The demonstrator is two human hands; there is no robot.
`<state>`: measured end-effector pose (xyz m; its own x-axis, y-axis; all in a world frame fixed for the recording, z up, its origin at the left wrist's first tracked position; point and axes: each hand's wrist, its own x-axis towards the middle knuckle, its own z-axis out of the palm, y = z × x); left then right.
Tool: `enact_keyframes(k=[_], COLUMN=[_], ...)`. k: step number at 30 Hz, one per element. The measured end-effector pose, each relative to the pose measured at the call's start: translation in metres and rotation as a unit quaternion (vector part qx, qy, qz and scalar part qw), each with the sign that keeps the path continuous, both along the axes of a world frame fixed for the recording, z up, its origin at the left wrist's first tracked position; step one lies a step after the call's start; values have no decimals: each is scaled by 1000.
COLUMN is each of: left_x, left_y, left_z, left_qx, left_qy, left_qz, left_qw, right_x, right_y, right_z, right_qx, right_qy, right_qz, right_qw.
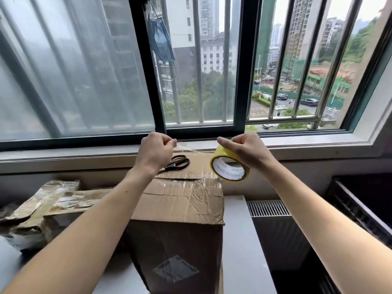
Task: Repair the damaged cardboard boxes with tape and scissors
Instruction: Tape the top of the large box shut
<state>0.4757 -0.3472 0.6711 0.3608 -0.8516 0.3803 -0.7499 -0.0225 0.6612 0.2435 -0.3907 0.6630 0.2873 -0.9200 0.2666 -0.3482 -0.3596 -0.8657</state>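
Observation:
A crumpled brown cardboard box [182, 200] stands upright in front of me, its top flap creased and partly taped. Black-handled scissors [177, 163] lie on the box top near the window sill. My right hand [244, 148] grips a yellow tape roll [229, 167] above the box's far right corner. My left hand [157, 150] pinches the free end of a clear tape strip [191, 149]. The strip is stretched between both hands, just above the box.
A flattened, tape-covered cardboard piece [53, 200] lies to the left on the white surface [235, 240]. A window sill [84, 152] and barred window are straight ahead. A blue face mask [162, 42] hangs on the window frame. A dark radiator grille [268, 207] sits right.

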Motion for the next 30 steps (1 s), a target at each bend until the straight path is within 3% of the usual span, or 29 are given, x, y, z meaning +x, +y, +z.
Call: enact_keyframes(k=[7,9,15,19,24,27,28,30], left_x=[85,109,108,83,50,37,34,27], left_y=[11,16,14,16,11,9,9,8], left_z=[-1,-7,10,29,28,17,14,11], left_qx=[9,25,28,88,145,241,259,283], left_qy=[58,68,130,177,219,326,331,262], left_qz=[94,67,-82,-259,-341,-399,-416,-432], left_qw=[994,995,988,946,903,823,806,815], right_x=[16,25,66,74,63,55,53,50], right_y=[-4,-8,-7,-5,4,10,12,14], right_z=[19,22,20,21,22,22,22,22], right_qx=[133,132,76,53,46,51,51,56], right_qy=[-141,-190,-204,-231,-240,-237,-235,-232], right_qz=[50,27,-28,-70,-122,-143,-149,-161], right_qw=[980,972,976,969,962,960,959,958])
